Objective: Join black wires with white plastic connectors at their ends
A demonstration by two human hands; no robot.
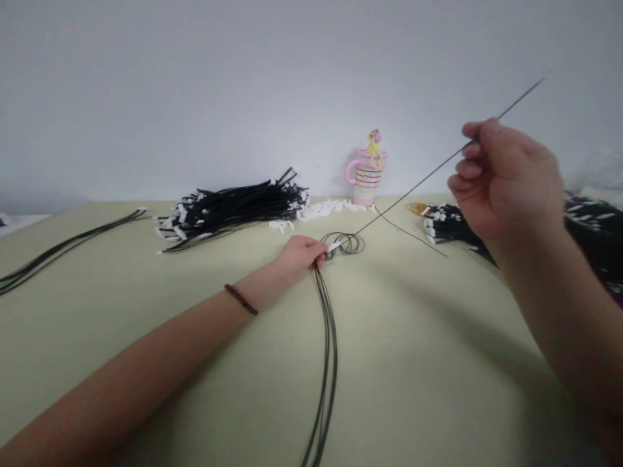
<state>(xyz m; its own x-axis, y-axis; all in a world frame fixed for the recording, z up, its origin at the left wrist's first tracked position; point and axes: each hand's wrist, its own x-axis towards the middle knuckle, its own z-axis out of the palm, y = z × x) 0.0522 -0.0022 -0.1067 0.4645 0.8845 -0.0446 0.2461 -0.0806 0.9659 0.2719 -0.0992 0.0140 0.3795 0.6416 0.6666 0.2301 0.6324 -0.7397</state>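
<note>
Near the middle of the table, my left hand [304, 253] pinches a small white tag [335, 246] together with several thin black cords [327, 331], which hang down toward the front edge. Beyond its fingertips lies a loose coil of thin black thread [353, 244]. From that coil a taut black strand [418, 183] rises to the right. My right hand [506, 168], raised high at the right, is closed on this strand, and its thin end sticks out past the fingers. Exactly how the strand passes the white tag is too small to tell.
Behind my left hand lies a bundle of black cords with white ends [233, 211]. Loose white pieces [326, 208] are scattered before a pink striped mug [368, 178]. More black cords [594, 227] lie at right, others [63, 246] at left. A pale wall [195, 84] stands behind.
</note>
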